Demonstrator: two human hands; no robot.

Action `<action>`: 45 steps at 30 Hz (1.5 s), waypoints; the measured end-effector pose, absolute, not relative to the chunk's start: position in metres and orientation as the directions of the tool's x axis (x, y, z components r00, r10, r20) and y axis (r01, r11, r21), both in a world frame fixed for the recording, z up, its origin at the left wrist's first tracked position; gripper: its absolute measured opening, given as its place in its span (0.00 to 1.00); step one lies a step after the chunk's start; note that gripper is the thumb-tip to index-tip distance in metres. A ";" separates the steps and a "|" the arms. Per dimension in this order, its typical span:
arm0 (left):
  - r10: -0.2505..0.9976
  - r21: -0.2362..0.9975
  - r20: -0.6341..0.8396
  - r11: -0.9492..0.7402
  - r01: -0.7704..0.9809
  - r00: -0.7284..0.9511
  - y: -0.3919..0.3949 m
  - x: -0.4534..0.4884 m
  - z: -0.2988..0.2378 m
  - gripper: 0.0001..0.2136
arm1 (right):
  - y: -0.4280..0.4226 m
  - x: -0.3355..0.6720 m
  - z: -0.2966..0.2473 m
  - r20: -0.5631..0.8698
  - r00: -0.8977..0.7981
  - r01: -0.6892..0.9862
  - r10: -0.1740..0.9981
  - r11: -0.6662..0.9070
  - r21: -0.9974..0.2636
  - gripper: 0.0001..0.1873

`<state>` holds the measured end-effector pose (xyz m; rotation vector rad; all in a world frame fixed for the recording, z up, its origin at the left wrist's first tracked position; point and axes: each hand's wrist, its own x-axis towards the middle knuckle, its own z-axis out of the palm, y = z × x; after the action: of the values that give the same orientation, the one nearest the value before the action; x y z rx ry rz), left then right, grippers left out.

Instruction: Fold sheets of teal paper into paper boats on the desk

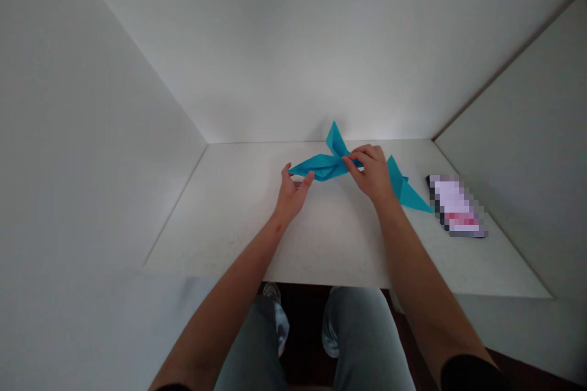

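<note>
Between my two hands, above the back half of the white table, is a blue folded paper figure (321, 166) with pointed ends. My left hand (293, 192) holds its left end, the thumb on the near side and the fingers partly behind the paper. Near the right end, my right hand (371, 172) pinches a fold between thumb and fingertips. One pointed flap of the figure sticks up just left of that pinch. A second blue folded paper piece (408, 192) lies on the table right of my right wrist, partly hidden by it.
A phone (456, 204), its screen blurred out, lies at the right side of the white table (215, 214). White walls (284, 43) stand behind and at both sides. My legs are below the table's front edge.
</note>
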<state>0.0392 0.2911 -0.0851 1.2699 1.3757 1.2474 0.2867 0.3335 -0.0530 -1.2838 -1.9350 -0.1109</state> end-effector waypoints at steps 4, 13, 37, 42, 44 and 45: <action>0.988 0.999 -0.027 0.022 -0.038 -0.155 0.330 0.060 -0.091 0.20 | 0.328 0.282 -0.053 0.632 -0.258 0.781 0.731 0.543 -0.308 0.15; 0.973 0.994 0.111 -0.108 0.026 -0.203 0.346 0.023 -0.093 0.23 | 0.319 0.284 -0.043 0.610 -0.038 0.794 0.791 0.395 -0.463 0.19; 0.916 0.907 0.350 -0.384 0.173 0.198 0.333 0.027 -0.086 0.20 | 0.317 0.216 -0.051 0.353 -0.155 0.762 0.922 0.340 -0.552 0.16; 0.907 0.888 0.370 -0.409 0.209 0.202 0.333 0.025 -0.084 0.22 | 0.317 0.214 -0.053 0.346 -0.090 0.691 0.934 0.309 -0.654 0.16; 0.905 0.882 0.382 -0.417 0.218 0.188 0.333 0.025 -0.084 0.22 | 0.318 0.215 -0.054 0.354 -0.045 0.659 0.934 0.294 -0.692 0.18; 0.904 0.880 0.387 -0.422 0.220 0.185 0.333 0.025 -0.084 0.22 | 0.319 0.216 -0.055 0.356 -0.021 0.648 0.934 0.284 -0.707 0.19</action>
<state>0.0250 0.3331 -0.0840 1.7783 1.0611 1.2698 0.2157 0.3189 -0.0546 -1.4432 -1.7482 0.4478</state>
